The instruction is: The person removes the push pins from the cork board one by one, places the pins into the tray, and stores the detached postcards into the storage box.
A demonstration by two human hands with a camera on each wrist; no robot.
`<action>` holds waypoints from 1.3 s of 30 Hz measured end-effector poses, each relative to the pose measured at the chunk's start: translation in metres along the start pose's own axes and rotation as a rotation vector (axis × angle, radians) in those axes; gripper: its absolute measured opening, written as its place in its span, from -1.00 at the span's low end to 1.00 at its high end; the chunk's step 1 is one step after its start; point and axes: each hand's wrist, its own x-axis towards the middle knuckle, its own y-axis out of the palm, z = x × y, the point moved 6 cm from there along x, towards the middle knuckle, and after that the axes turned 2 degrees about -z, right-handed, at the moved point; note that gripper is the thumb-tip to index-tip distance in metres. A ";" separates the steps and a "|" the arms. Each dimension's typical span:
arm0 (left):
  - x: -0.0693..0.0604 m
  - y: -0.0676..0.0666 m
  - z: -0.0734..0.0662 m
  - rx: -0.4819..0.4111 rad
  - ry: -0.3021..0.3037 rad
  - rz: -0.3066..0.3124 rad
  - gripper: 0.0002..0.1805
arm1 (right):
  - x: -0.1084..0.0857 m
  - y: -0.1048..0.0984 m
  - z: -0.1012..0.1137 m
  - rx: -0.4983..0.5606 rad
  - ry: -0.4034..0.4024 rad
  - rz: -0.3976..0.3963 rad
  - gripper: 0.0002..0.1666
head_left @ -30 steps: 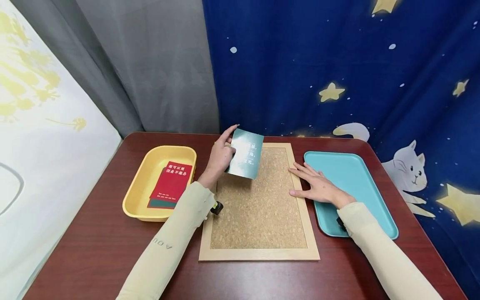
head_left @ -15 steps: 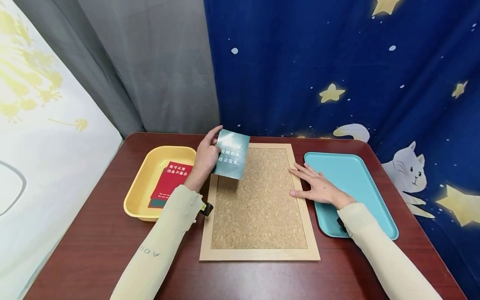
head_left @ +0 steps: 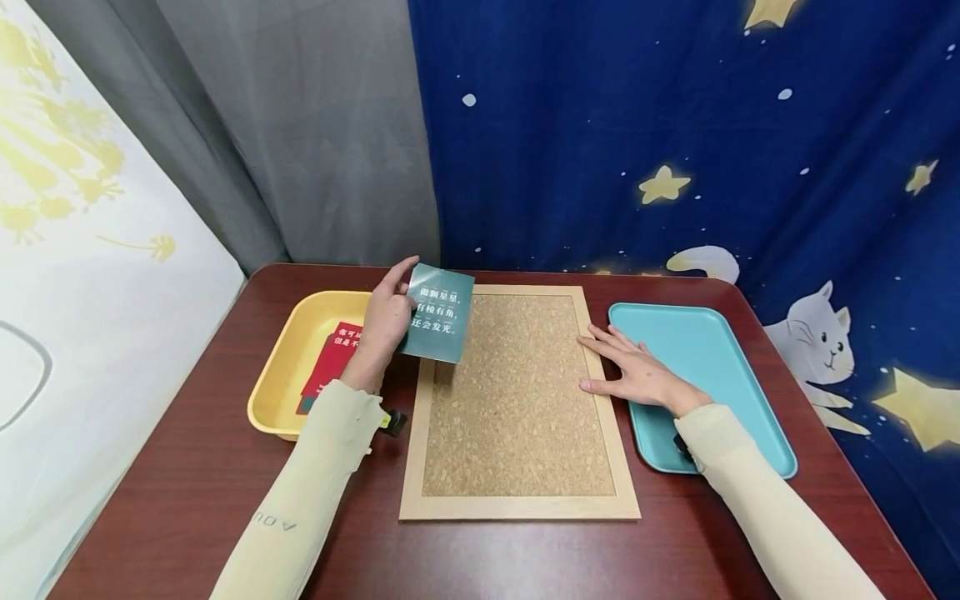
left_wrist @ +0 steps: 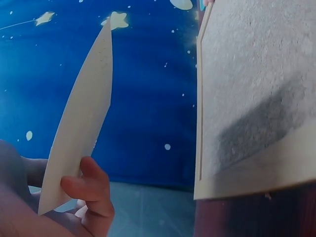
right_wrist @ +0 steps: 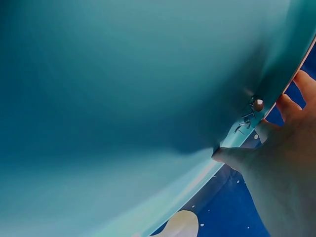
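Note:
My left hand (head_left: 385, 325) pinches a teal card (head_left: 441, 321) by its left edge, above the left side of a cork board (head_left: 525, 417) with a pale wooden frame. White Chinese characters are printed on the card; its plain back (left_wrist: 81, 118) shows in the left wrist view, tilted, and its shadow falls on the cork. My right hand (head_left: 645, 375) rests with spread fingers on the board's right frame, its wrist over a blue tray (head_left: 727, 408). Inside the tray's edge, the right wrist view shows several small metal pins, one with a round head (right_wrist: 258, 104).
On the left stands a yellow bin (head_left: 281, 358) with a red card (head_left: 330, 367) lying over a teal one, partly behind my left arm. A dark red table (head_left: 495, 558) bears everything. Gray and star-patterned blue curtains (head_left: 562, 150) hang behind it.
My left hand has moved left with the teal card, from over the board's upper middle to its left edge. The characters now show more clearly. My right hand has stayed put.

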 end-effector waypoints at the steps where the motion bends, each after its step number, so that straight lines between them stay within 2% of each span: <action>1: 0.000 -0.003 0.001 0.001 -0.004 -0.006 -0.25 | 0.000 0.000 0.000 -0.001 0.000 0.000 0.02; 8: -0.002 -0.022 0.011 0.032 -0.006 -0.046 -0.26 | -0.001 0.001 0.000 -0.006 0.000 -0.002 0.02; 14: -0.005 -0.034 0.022 0.018 -0.056 -0.035 -0.24 | -0.002 0.003 0.002 -0.006 0.000 -0.002 0.02; 21: -0.007 -0.050 0.030 0.026 -0.068 -0.049 -0.21 | -0.003 0.004 0.002 0.002 0.002 0.000 0.02; 27: -0.010 -0.065 0.039 0.026 -0.114 -0.041 -0.20 | -0.001 0.003 0.003 0.002 -0.005 -0.001 0.02; 39: -0.016 -0.084 0.047 0.037 -0.100 -0.054 -0.16 | 0.000 0.001 0.000 -0.008 0.003 0.001 0.02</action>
